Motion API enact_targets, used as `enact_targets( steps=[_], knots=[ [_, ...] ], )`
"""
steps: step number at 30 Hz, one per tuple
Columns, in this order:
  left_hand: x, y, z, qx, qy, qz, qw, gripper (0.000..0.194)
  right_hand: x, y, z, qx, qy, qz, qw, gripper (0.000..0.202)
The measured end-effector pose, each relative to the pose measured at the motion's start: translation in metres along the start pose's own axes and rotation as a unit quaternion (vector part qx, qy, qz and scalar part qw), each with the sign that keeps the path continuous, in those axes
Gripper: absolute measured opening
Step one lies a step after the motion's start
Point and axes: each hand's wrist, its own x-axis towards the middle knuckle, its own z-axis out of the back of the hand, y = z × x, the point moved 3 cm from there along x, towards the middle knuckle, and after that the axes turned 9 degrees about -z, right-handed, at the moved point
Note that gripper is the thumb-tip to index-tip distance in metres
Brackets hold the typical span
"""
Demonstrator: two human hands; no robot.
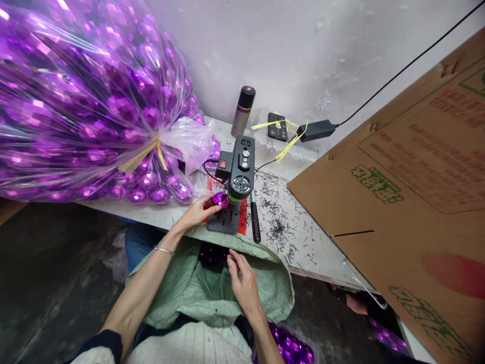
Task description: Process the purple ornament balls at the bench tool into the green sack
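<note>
My left hand (197,211) is closed on a shiny faceted purple ball (221,200), held against the front of a small black bench machine (242,174) with a green ring at its lower end. The machine has a black base plate (223,222) and a black-gripped lever (255,222) at its right side. Over the mouth of a green woven sack (182,293) on my lap is my right hand (244,280), its fingers apart and nothing visible in them. Purple balls (212,254) show dark inside the sack.
A big clear bag of purple balls (94,116), tied with yellow ribbon, fills the left. Behind the machine stand a flask (243,111) and a black power adapter (316,130). Black scraps (278,222) litter the table. A large cardboard box (409,177) leans at right.
</note>
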Motion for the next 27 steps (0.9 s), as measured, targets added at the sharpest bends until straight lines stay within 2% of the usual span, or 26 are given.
enact_targets(
  steps=[6,13,16,21,24,27],
  knots=[
    [0.0,-0.006,0.004,-0.008,0.005,0.015,1.0,0.065,-0.003,-0.001,0.001,0.001,0.002,-0.004,1.0,0.033],
    [0.001,-0.001,-0.003,0.087,-0.014,-0.039,0.995,0.067,-0.003,-0.003,0.002,0.004,-0.003,-0.003,1.0,0.034],
    [-0.005,0.002,-0.008,0.184,-0.021,-0.069,0.98,0.06,-0.002,-0.004,0.001,0.001,0.0,0.0,1.0,0.034],
    [-0.023,0.005,-0.021,0.325,-0.045,-0.131,0.936,0.056,-0.004,-0.004,0.001,-0.002,0.001,0.003,1.0,0.035],
    [-0.029,0.007,-0.03,0.353,-0.057,-0.176,0.917,0.057,-0.004,0.001,0.006,0.0,-0.013,0.023,1.0,0.032],
    [-0.031,0.011,-0.034,0.336,-0.075,-0.19,0.92,0.056,0.009,0.011,0.019,-0.009,-0.052,0.076,0.996,0.03]
  ],
)
